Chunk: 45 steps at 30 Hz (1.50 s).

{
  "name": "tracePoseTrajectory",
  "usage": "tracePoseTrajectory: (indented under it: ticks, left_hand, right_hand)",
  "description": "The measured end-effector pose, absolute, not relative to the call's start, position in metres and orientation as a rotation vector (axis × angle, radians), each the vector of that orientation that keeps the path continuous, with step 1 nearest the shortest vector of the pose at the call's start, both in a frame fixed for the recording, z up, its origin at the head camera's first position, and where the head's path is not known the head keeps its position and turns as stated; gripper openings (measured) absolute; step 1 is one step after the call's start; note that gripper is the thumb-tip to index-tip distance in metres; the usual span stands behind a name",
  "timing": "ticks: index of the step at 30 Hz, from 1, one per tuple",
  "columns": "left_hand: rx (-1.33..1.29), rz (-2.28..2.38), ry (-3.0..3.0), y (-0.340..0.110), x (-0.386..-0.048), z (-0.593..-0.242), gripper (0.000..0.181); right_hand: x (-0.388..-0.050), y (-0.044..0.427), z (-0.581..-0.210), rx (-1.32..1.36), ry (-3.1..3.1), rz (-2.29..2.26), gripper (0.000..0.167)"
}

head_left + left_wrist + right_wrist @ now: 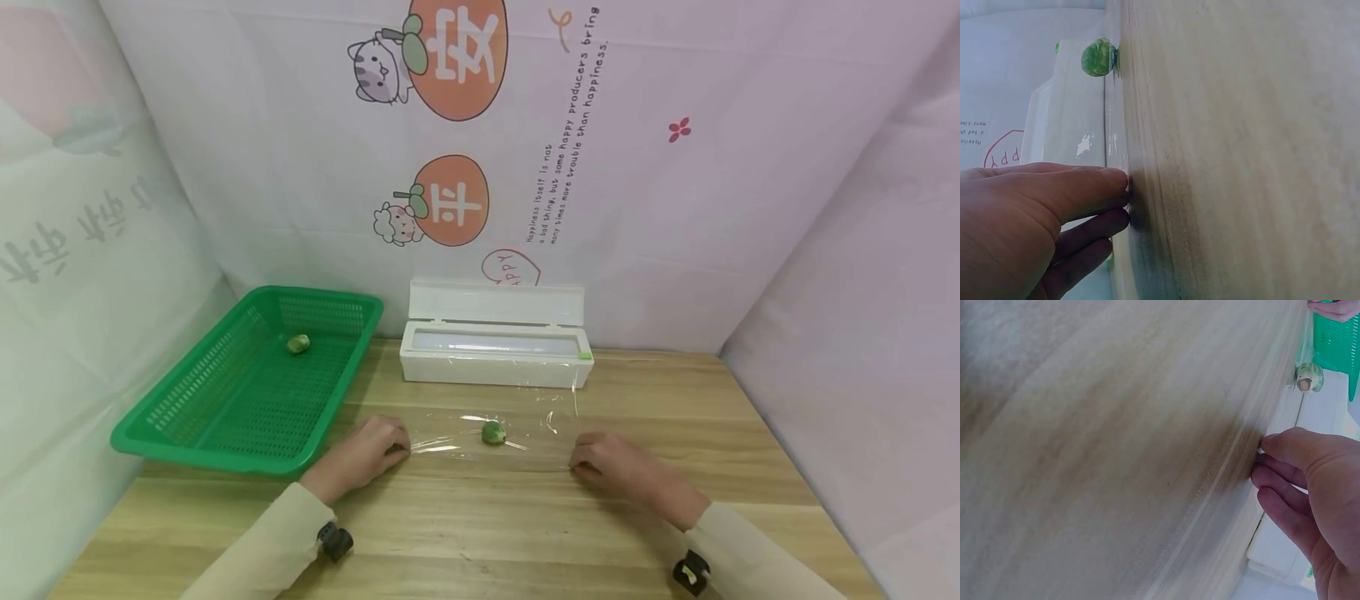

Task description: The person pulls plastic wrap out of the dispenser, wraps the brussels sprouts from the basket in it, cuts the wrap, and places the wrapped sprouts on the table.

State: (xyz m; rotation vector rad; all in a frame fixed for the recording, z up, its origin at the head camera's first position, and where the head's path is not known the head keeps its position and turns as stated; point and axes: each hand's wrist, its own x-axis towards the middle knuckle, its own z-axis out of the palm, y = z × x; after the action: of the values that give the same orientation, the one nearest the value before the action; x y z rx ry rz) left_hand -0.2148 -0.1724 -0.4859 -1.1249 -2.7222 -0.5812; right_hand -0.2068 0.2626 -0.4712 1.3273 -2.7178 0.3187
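A sheet of clear cling film (450, 446) spreads over the table from the front of a white cling film dispenser (495, 369). One Brussels sprout (493, 432) sits about midway along the sheet, between the hands. At the near left corner my left hand (377, 446) pinches the film between thumb and fingers, low over the wood. My right hand (611, 462) pinches the near right corner the same way. Both wrist views show the fingertips close to the tabletop, and the sprout (1099, 57) stands apart from either hand.
To the left is a green plastic basket (330, 400) with another Brussels sprout (297, 343) inside. The dispenser's lid (495, 302) is raised against the printed cloth backdrop (630, 208). Cloth walls also border the wooden table (480, 533) on both sides.
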Motion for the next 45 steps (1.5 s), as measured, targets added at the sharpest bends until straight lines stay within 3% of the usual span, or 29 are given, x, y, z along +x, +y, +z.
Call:
tracePoseTrajectory:
  ticks: [18,45]
  left_hand:
    - [-0.943,-0.613,-2.667,-0.172,-0.216,-0.481,0.006]
    - [-0.641,-0.78,-2.776,-0.157,-0.237,-0.487,0.008]
  right_hand:
    - [-0.21,0.266,-0.464,1.136,-2.747,0.371,0.006]
    - [-0.236,0.262,-0.457,1.041,-2.838,0.451,0.008]
